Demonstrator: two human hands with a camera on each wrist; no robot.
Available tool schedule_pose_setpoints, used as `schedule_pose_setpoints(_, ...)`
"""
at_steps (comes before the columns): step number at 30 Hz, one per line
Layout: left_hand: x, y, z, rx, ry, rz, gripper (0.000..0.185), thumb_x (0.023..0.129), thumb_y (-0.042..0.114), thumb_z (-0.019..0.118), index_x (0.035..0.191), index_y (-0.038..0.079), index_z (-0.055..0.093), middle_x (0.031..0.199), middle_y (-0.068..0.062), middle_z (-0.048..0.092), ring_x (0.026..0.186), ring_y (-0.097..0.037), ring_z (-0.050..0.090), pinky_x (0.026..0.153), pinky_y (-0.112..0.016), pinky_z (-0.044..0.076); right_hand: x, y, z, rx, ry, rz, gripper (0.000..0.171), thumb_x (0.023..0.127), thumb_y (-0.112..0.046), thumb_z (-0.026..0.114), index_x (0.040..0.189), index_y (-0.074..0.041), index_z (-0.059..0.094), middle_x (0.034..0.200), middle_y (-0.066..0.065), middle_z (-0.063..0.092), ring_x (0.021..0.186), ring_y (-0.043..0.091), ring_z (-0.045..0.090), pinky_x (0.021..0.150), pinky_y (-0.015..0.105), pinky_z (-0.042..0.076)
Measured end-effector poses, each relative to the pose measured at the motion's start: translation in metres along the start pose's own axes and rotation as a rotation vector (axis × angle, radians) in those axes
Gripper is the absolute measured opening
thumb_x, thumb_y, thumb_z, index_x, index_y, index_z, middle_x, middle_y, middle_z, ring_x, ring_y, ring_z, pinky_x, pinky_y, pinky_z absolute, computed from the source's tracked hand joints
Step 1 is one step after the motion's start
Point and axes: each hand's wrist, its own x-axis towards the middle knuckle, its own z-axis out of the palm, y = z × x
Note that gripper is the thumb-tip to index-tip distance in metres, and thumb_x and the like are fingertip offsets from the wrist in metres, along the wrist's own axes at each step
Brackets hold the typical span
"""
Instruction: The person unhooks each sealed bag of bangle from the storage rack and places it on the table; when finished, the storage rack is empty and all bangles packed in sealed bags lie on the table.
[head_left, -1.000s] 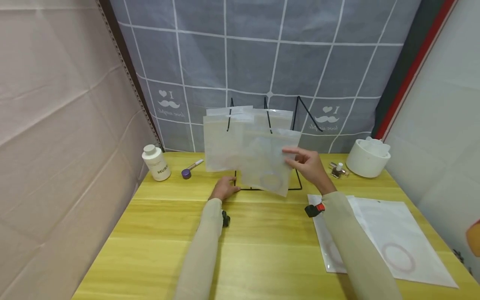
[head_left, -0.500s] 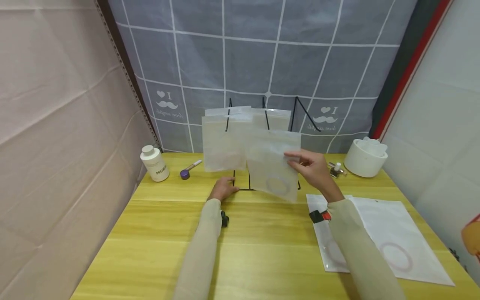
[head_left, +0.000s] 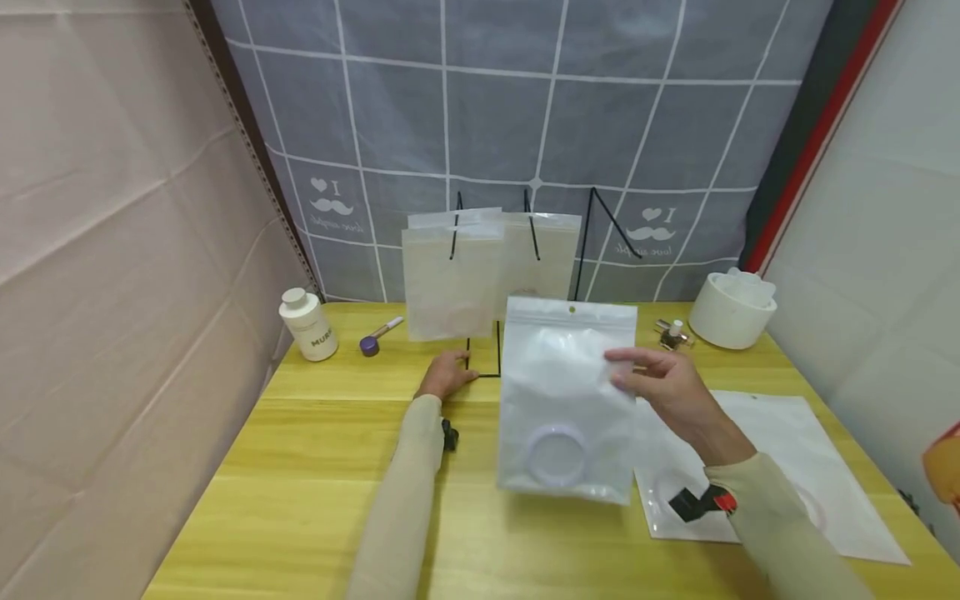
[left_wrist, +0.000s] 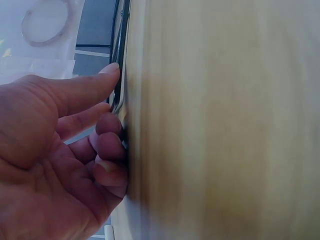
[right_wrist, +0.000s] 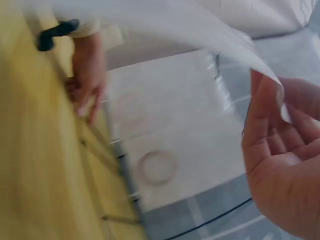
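Pinching a white pouch (head_left: pixel 562 392) by its edge in the right hand (head_left: pixel 675 398), above the table (head_left: pixel 322 492). Gripping the black rack (left_wrist: pixel 121 37), partly hidden behind the pouch, at bottom left in the left hand (head_left: pixel 446 375).

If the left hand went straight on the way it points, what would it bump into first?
Probably the black wire rack: the left hand seems to pinch its lower corner, though exact contact is hard to see.
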Motion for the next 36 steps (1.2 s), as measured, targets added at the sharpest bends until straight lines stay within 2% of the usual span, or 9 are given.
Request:
schedule_pose_setpoints(2,-0.001,0.001,0.0,0.003,0.001,0.003,0.049,0.096,0.019,0.071,0.141,0.004,0.059,0.146,-0.016,0.055,0.138,-0.038,0.047,0.11,-0.053,0.042,-0.003,0.02,-0.009,0.002,-0.018,0.206,0.028,0.095,-0.006,0.069,0.121,-0.015,0.075,0.112,-0.008,0.071,0.091,0.009,0.066,0.078,0.024,0.057)
schedule_pose_setpoints(4,-0.002,0.001,0.0,0.007,0.004,0.007,0.049,0.096,0.019,0.071,0.141,0.004,0.059,0.146,-0.016,0.055,0.138,-0.037,0.048,0.11,-0.053,0.043,-0.004,0.04,-0.018,-0.085,-0.035,0.363,0.033,0.093,-0.014,0.073,0.126,-0.013,0.072,0.119,-0.005,0.07,0.092,0.01,0.066,0.079,0.028,0.057)
schedule_pose_setpoints(6,-0.002,0.002,0.0,0.009,0.004,0.007,0.049,0.096,0.019,0.071,0.141,0.004,0.059,0.146,-0.015,0.055,0.137,-0.037,0.048,0.11,-0.052,0.043,-0.004,0.058,-0.024,-0.176,-0.046,0.451,0.041,0.091,-0.017,0.076,0.13,-0.006,0.068,0.126,0.001,0.068,0.09,0.011,0.065,0.077,0.031,0.057)
schedule_pose_setpoints(8,-0.003,0.002,0.0,0.006,0.0,0.005,0.049,0.096,0.019,0.07,0.142,0.005,0.059,0.147,-0.015,0.055,0.137,-0.037,0.048,0.109,-0.053,0.043,-0.005,0.072,-0.028,-0.237,-0.044,0.486,0.047,0.091,-0.017,0.076,0.133,0.001,0.064,0.129,0.009,0.066,0.086,0.011,0.063,0.072,0.032,0.056)
schedule_pose_setpoints(12,-0.002,0.001,-0.001,-0.002,0.0,0.004,0.049,0.097,0.02,0.07,0.142,0.006,0.059,0.147,-0.015,0.054,0.138,-0.037,0.047,0.109,-0.053,0.043,-0.003,0.086,-0.032,-0.289,-0.019,0.505,0.048,0.09,-0.015,0.076,0.132,0.004,0.063,0.128,0.014,0.066,0.081,0.011,0.061,0.066,0.031,0.056)
schedule_pose_setpoints(18,0.0,0.001,-0.001,-0.007,0.002,-0.013,0.049,0.096,0.019,0.071,0.142,0.007,0.059,0.148,-0.015,0.054,0.138,-0.037,0.047,0.11,-0.053,0.042,0.003,0.1,-0.035,-0.388,0.01,0.515,0.043,0.088,-0.017,0.078,0.128,-0.001,0.068,0.119,0.014,0.065,0.076,0.013,0.055,0.062,0.028,0.052)
schedule_pose_setpoints(24,0.0,0.001,0.0,-0.007,-0.005,-0.023,0.049,0.095,0.019,0.072,0.141,0.007,0.06,0.147,-0.015,0.054,0.138,-0.037,0.047,0.11,-0.053,0.042,0.003,0.109,-0.03,-0.542,0.019,0.471,0.034,0.086,-0.014,0.08,0.117,-0.002,0.073,0.116,0.017,0.065,0.067,0.015,0.055,0.059,0.029,0.05)
schedule_pose_setpoints(31,0.0,0.002,0.0,0.01,-0.003,-0.026,0.049,0.096,0.02,0.071,0.141,0.007,0.059,0.148,-0.015,0.054,0.139,-0.037,0.046,0.111,-0.053,0.042,0.003,0.101,-0.021,-0.766,0.016,0.396,0.025,0.084,-0.013,0.08,0.107,-0.005,0.077,0.085,0.008,0.059,0.076,0.02,0.05,0.063,0.03,0.043)
schedule_pose_setpoints(36,0.001,0.001,0.0,-0.002,-0.004,-0.033,0.05,0.096,0.02,0.071,0.142,0.006,0.058,0.149,-0.015,0.053,0.14,-0.037,0.045,0.112,-0.053,0.041,0.004,0.104,-0.025,-0.754,0.003,0.485,0.027,0.083,-0.016,0.082,0.108,-0.006,0.076,0.081,0.006,0.054,0.078,0.022,0.047,0.065,0.031,0.038)
